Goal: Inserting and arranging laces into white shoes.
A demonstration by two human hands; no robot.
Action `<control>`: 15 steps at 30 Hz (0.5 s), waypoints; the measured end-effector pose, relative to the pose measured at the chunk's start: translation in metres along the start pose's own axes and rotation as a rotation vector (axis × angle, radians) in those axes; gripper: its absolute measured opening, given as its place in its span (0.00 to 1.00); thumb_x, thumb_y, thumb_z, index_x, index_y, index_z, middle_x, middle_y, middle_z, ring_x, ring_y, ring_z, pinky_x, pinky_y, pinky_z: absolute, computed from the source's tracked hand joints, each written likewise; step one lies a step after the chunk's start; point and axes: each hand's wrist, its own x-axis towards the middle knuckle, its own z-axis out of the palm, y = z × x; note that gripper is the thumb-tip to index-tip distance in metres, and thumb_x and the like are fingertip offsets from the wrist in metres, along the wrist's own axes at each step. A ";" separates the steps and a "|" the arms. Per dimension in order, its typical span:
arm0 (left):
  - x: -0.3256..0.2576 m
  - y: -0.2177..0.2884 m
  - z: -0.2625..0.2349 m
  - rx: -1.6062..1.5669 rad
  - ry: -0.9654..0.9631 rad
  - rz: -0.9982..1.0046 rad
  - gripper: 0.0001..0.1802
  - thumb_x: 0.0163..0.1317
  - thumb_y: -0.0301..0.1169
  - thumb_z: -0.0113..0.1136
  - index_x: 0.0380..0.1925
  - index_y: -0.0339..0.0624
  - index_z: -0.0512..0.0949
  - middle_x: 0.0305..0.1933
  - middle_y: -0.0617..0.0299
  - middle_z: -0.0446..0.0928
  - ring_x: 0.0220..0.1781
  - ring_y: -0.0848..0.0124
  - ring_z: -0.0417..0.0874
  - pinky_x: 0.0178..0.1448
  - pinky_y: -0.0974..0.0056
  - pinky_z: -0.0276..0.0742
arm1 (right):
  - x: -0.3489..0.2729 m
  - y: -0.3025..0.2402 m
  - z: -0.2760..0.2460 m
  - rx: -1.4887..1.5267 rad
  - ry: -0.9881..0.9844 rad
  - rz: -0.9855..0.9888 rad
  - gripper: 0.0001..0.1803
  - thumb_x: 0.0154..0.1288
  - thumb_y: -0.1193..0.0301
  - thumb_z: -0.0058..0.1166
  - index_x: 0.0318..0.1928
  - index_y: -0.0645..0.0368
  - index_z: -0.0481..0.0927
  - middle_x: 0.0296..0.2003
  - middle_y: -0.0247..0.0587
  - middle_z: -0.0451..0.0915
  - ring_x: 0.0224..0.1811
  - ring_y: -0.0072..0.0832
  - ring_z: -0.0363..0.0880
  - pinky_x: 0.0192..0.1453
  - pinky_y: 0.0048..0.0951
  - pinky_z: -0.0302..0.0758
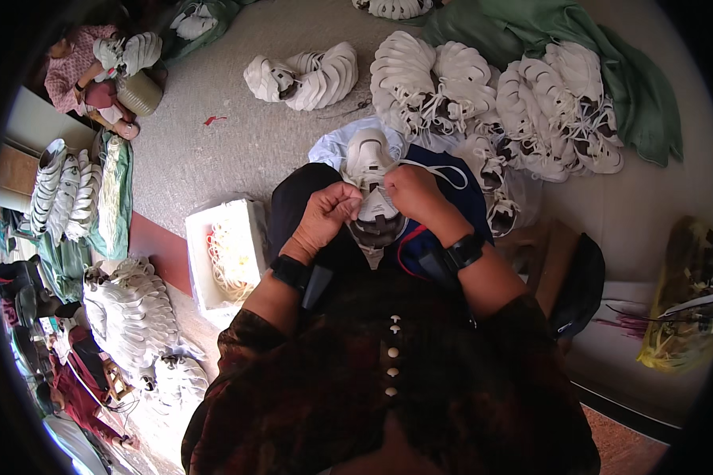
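Observation:
A white sneaker with a dark brown heel lies on my lap, its toe pointing away from me. My left hand is closed in a pinch against the shoe's left side; what its fingertips hold is too small to make out. On the other side my right hand is curled closed beside the shoe's opening. A white shoelace loops out to the right from that hand. Dark blue cloth lies under the right hand, and pale blue-white plastic shows behind the shoe.
A white foam box holding pale laces stands at my left. Several white sneakers are bunched ahead on the right, near green sacking; a smaller bunch lies farther ahead. Another person sits at the far left. More shoes are stacked at left.

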 end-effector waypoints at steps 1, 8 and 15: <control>0.000 -0.001 -0.001 -0.014 -0.014 0.019 0.05 0.64 0.27 0.49 0.31 0.39 0.73 0.25 0.69 0.71 0.26 0.82 0.68 0.32 0.76 0.66 | -0.001 -0.004 -0.001 -0.099 -0.043 0.033 0.04 0.44 0.75 0.49 0.19 0.59 0.76 0.21 0.47 0.76 0.28 0.44 0.77 0.34 0.40 0.73; 0.002 -0.004 -0.004 -0.035 -0.039 0.004 0.05 0.64 0.28 0.49 0.31 0.38 0.72 0.26 0.68 0.71 0.27 0.82 0.69 0.33 0.76 0.67 | -0.001 0.002 0.004 -0.138 0.021 -0.095 0.03 0.42 0.76 0.51 0.19 0.58 0.77 0.22 0.44 0.77 0.35 0.41 0.75 0.38 0.37 0.73; 0.016 -0.006 -0.005 -0.205 0.073 0.010 0.05 0.64 0.28 0.48 0.31 0.39 0.72 0.26 0.67 0.71 0.27 0.79 0.70 0.35 0.74 0.68 | -0.001 0.009 0.006 -0.036 -0.023 -0.095 0.03 0.44 0.77 0.51 0.19 0.57 0.74 0.23 0.41 0.74 0.35 0.40 0.70 0.38 0.36 0.70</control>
